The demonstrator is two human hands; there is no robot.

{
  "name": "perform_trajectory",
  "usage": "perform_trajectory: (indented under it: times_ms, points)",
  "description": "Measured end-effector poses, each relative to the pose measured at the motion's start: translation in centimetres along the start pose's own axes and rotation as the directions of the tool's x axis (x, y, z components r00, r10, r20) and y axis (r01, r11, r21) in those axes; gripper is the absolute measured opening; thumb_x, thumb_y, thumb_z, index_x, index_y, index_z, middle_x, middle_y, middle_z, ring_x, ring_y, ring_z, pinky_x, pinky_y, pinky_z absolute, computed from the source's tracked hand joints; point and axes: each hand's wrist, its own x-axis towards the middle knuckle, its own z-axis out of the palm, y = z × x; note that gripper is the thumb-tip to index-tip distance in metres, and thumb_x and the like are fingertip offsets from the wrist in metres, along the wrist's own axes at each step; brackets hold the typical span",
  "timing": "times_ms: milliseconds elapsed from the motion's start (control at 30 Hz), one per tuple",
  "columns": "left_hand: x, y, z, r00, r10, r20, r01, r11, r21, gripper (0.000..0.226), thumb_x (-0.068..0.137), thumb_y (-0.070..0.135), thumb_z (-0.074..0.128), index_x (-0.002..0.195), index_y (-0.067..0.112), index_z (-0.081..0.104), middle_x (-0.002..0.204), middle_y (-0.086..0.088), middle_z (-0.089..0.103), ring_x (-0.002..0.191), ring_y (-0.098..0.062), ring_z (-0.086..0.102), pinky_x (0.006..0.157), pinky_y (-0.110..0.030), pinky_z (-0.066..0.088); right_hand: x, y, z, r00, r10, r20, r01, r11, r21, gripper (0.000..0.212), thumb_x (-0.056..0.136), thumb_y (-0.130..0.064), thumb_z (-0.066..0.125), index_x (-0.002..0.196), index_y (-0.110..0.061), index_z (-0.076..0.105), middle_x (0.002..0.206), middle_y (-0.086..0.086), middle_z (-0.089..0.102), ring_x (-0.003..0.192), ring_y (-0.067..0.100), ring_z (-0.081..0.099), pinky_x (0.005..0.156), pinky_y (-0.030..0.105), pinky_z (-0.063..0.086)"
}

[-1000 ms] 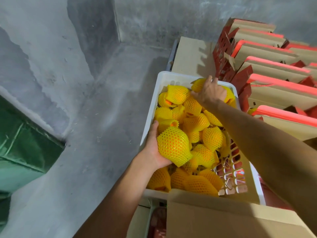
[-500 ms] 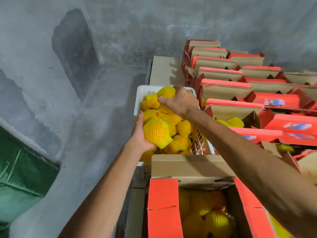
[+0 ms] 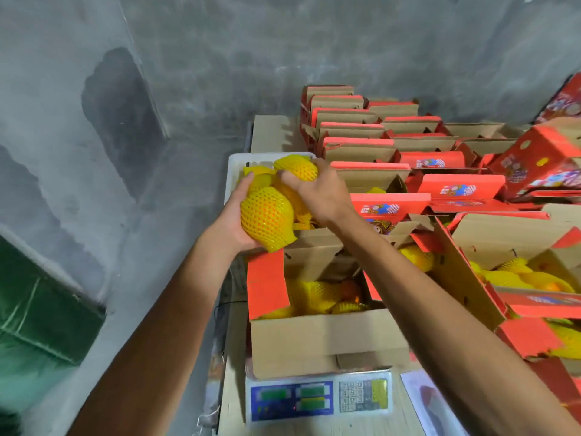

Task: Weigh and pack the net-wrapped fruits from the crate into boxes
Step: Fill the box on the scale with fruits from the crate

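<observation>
Hands (image 3: 234, 220) (image 3: 323, 190) apparently curled round fruits (image 3: 267, 223)

Hidden and unreadable bits

Your hands cover most of the crate (image 3: 234, 165); the scale (image 3: 317, 399) readout is too blurred to read, its platform under the box (image 3: 323, 344).

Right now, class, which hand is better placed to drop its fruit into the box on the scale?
Left. The left hand holds its fruit right at the open box, just above its far rim. The right hand grips its fruit farther back, over the crate.
</observation>
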Motion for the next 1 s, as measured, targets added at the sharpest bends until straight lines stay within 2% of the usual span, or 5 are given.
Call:
perform_trajectory:
  times_ms: [133, 400, 567, 800, 1000]
  points:
    - [-4.3, -3.4, 0.7, 1.0, -0.012, 0.013, 0.013, 0.999, -0.051, 0.068, 0.083, 0.069, 0.069, 0.125, 0.016, 0.065, 0.1, -0.018, 0.073, 0.083, -0.036, 0.073, 0.075, -0.047, 0.058, -4.1, 1.9, -2.9, 0.999, -0.032, 0.02, 0.033, 0.999, -0.026, 0.088, 0.059, -0.083, 0.056, 0.125, -0.025, 0.062, 0.113, 0.005, 0.072, 0.107, 0.029, 0.066, 0.093, 0.046, 0.054]
    - [-12.2, -10.4, 1.5, 0.992, 0.127, -0.001, -0.126, 0.981, -0.146, 0.072, 0.092, 0.065, 0.058, 0.15, 0.024, 0.05, 0.113, -0.011, 0.065, 0.088, -0.028, 0.069, 0.075, -0.042, 0.06, -12.1, 8.9, -3.8, 0.962, -0.219, 0.161, 0.265, 0.886, -0.38, 0.078, 0.078, -0.065, 0.072, 0.136, -0.021, 0.046, 0.125, 0.015, 0.066, 0.111, 0.038, 0.063, 0.08, 0.04, 0.046]
    - [-14.7, -14.1, 1.4, 0.995, 0.091, -0.045, -0.095, 0.988, -0.12, 0.069, 0.091, 0.076, 0.046, 0.114, 0.014, 0.065, 0.092, -0.009, 0.068, 0.08, -0.025, 0.069, 0.077, -0.04, 0.061, -12.0, 10.2, -0.9, 0.889, -0.158, 0.43, 0.399, 0.73, -0.556, 0.078, 0.081, -0.058, 0.071, 0.138, -0.015, 0.038, 0.132, 0.021, 0.06, 0.117, 0.041, 0.06, 0.088, 0.046, 0.049]
    - [-17.5, -18.0, -0.4, 0.987, 0.161, -0.027, -0.164, 0.978, -0.126, 0.072, 0.089, 0.08, 0.042, 0.119, 0.016, 0.056, 0.101, -0.004, 0.058, 0.092, -0.022, 0.058, 0.082, -0.039, 0.058, -9.6, 8.9, 2.2, 0.864, 0.101, 0.493, 0.212, 0.816, -0.538, 0.069, 0.077, -0.064, 0.076, 0.12, -0.012, 0.063, 0.121, 0.015, 0.068, 0.107, 0.033, 0.066, 0.088, 0.04, 0.057]
    - [-19.3, -19.7, -0.5, 0.983, 0.184, 0.012, -0.18, 0.968, -0.174, 0.07, 0.09, 0.079, 0.042, 0.122, 0.017, 0.051, 0.103, -0.004, 0.053, 0.093, -0.023, 0.059, 0.082, -0.038, 0.058, -9.9, 8.9, 3.3, 0.87, 0.092, 0.485, 0.209, 0.821, -0.531, 0.069, 0.084, -0.072, 0.064, 0.114, -0.009, 0.066, 0.118, 0.014, 0.069, 0.109, 0.035, 0.064, 0.09, 0.039, 0.054]
